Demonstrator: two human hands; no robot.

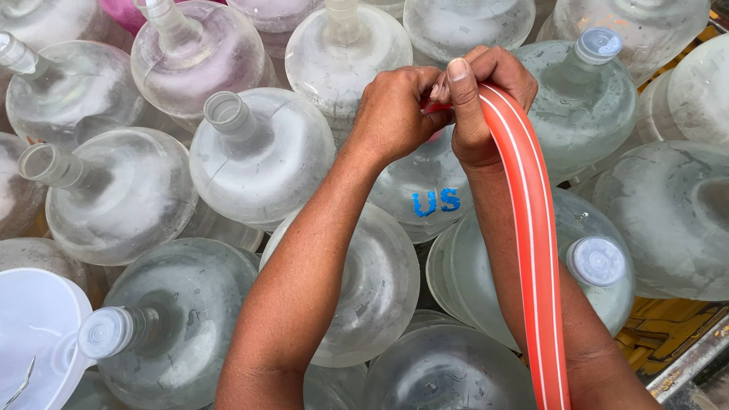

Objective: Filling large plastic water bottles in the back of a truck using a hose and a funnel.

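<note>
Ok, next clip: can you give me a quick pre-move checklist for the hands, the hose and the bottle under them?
1. Right hand gripping the flat orange hose with white stripes: ok.
2. Left hand pinching the hose end: ok.
3. Hose free of kinks along its visible run: ok.
4. Mouth of the clear plastic water bottle with blue letters open: cannot tell, the hands hide it.
5. Hose end inside that mouth: cannot tell.
6. Neighbouring bottle with pale blue cap capped: ok.

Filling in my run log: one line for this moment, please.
left hand: pinching hose end | right hand: gripping flat orange striped hose | below: clear plastic water jugs
</note>
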